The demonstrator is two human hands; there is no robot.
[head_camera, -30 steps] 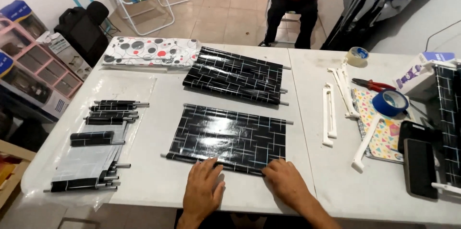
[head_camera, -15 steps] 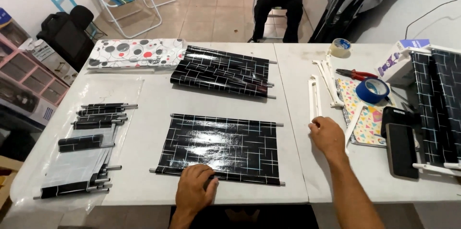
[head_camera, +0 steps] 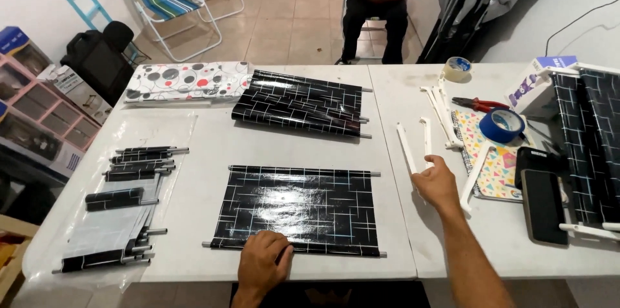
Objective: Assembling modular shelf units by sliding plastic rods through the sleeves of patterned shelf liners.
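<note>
A black glossy sheet with thin white lines (head_camera: 298,210) lies flat on the white table (head_camera: 206,146), with a metal rod along its far and near edges. My left hand (head_camera: 261,261) rests palm down on its near left edge. My right hand (head_camera: 436,181) reaches to the right, fingers spread, touching the near ends of two white plastic strips (head_camera: 413,145). It holds nothing.
A stack of similar black sheets (head_camera: 300,102) lies behind, next to a spotted fabric panel (head_camera: 184,81). Small black rolled pieces (head_camera: 123,208) sit on clear plastic at left. Blue tape (head_camera: 502,125), red pliers (head_camera: 479,104), notebook, phone (head_camera: 541,205) and more white strips crowd the right. A person sits beyond the table.
My right hand left the sheet's near edge and moved right and away to the white strips. My left hand stayed on the sheet's near edge.
</note>
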